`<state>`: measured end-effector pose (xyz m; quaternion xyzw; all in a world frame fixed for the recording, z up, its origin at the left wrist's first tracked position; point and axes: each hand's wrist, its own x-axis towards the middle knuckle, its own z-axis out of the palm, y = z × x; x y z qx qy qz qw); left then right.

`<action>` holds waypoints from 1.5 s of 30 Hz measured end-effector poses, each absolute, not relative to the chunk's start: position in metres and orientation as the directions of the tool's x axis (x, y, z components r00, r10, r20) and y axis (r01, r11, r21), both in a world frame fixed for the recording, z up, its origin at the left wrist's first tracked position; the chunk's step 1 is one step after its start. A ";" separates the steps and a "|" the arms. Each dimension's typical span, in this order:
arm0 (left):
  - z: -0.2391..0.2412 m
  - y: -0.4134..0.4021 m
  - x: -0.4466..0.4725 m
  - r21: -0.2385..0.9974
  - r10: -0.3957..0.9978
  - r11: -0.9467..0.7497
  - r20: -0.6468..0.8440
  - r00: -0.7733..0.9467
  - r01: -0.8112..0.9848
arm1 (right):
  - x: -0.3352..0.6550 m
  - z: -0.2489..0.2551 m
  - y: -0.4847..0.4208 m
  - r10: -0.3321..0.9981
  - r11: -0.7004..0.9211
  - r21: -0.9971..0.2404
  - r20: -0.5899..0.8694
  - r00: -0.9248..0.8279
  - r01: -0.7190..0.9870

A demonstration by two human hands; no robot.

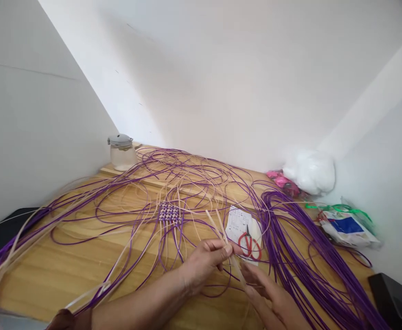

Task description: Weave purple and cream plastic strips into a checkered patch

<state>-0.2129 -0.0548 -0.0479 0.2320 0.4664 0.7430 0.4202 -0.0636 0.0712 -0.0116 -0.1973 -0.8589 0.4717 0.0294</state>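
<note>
My left hand [206, 263] pinches two pale flat strips [218, 224] that stick up and away from it. My right hand [273, 295] lies just below and to the right, fingers closed on the lower end of the same strips. A small woven purple-and-cream patch [169, 213] lies on the wooden table [60, 270] a little beyond my hands, with long purple and cream strands [187, 169] looping out from it. Red-handled scissors [249, 243] rest on a white printed paper [237, 222] right beside my left hand.
A thick bundle of purple strands [297, 238] runs along the right side. A clear jar with a grey lid [121, 152] stands at the back left. A white plastic bag [311, 172], pink items [283, 181], a printed packet [347, 227] and a black object [391, 295] sit right.
</note>
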 end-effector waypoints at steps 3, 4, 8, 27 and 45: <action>-0.051 -0.055 -0.214 0.869 0.877 -0.213 -0.030 -0.479 -0.446 | -0.099 -0.029 0.051 0.363 0.299 -0.911 -0.165 -0.917 0.282; -0.053 -0.055 -0.217 0.858 0.870 -0.224 -0.038 -0.492 -0.462 | -0.105 -0.037 0.048 0.355 0.240 -0.926 -0.196 -0.914 0.292; -0.059 -0.055 -0.237 0.821 0.759 -0.309 -0.091 -0.645 -0.479 | -0.107 -0.063 0.051 0.280 0.171 -0.916 -0.310 -0.909 0.364; -0.063 -0.051 -0.244 0.748 0.599 -0.382 -0.247 -0.762 -0.543 | -0.101 -0.085 0.052 0.166 -0.061 -0.870 -0.492 -0.855 0.489; -0.078 -0.048 -0.242 0.814 0.534 -0.245 -0.340 -0.774 -0.526 | -0.117 -0.084 0.055 0.233 0.010 -0.933 -0.349 -0.908 0.361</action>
